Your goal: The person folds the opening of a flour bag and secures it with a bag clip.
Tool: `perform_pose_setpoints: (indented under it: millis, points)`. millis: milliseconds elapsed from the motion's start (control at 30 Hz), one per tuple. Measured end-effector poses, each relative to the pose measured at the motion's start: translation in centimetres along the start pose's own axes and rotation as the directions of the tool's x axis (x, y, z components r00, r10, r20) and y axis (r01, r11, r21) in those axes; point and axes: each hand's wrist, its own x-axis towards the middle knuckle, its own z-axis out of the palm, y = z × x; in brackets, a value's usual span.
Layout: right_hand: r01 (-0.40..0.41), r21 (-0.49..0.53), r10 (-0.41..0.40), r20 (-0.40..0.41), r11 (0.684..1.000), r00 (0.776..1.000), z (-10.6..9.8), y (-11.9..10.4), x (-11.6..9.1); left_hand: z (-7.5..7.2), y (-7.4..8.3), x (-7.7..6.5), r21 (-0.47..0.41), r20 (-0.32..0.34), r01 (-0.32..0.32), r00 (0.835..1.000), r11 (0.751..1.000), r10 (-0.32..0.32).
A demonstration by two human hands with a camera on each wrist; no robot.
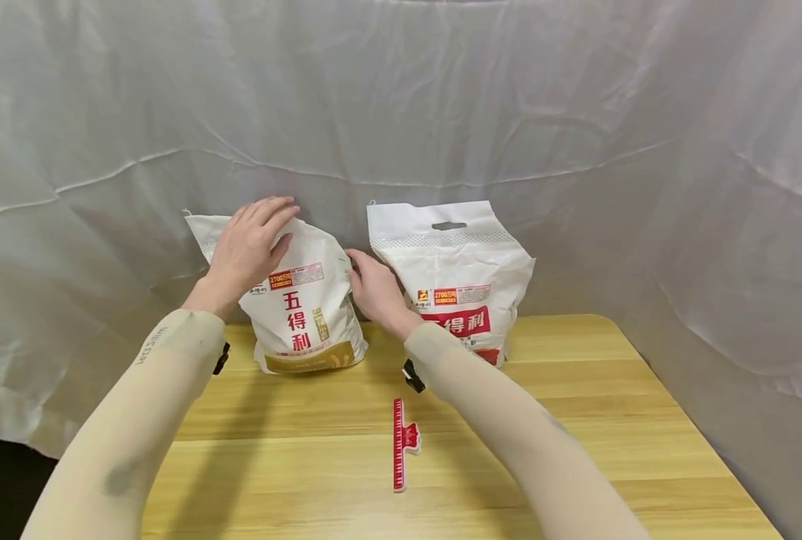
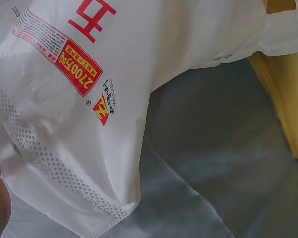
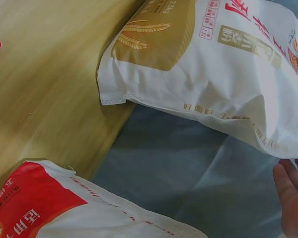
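A white flour bag (image 1: 272,319) with red lettering and a gold lower band stands at the back left of the table, its top slumped to the left. My left hand (image 1: 247,247) rests over the top of this bag, fingers stretched across its upper edge. At the bag's upper right side is my right hand (image 1: 379,291). Its fingertips touch the edge in the right wrist view and are partly hidden behind the bag. Dotted perforations run along the bag's top (image 2: 54,171) in the left wrist view.
A second flour bag (image 1: 502,274) with a red label and a handle slot stands to the right, partly behind my right forearm. Nearer me lies a red and white bag clip (image 1: 398,446) on the wooden table (image 1: 292,465). A grey cloth (image 1: 576,112) hangs behind.
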Motion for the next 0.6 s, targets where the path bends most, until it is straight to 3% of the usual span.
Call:
perform_pose_setpoints:
  millis: [233, 600]
  points:
    - [-0.023, -0.031, 0.023, 0.0, 0.999, 1.0, 0.59, 0.28, 0.21, 0.47, 0.25, 0.02, -0.029, -0.068, 0.015, 0.998, 0.999, -0.017]
    - [-0.041, -0.056, 0.04, -0.006, 0.998, 0.999, 0.68, -0.12, 0.37, 0.36, 0.31, -0.41, -0.001, -0.099, 0.079, 0.992, 0.997, -0.078]
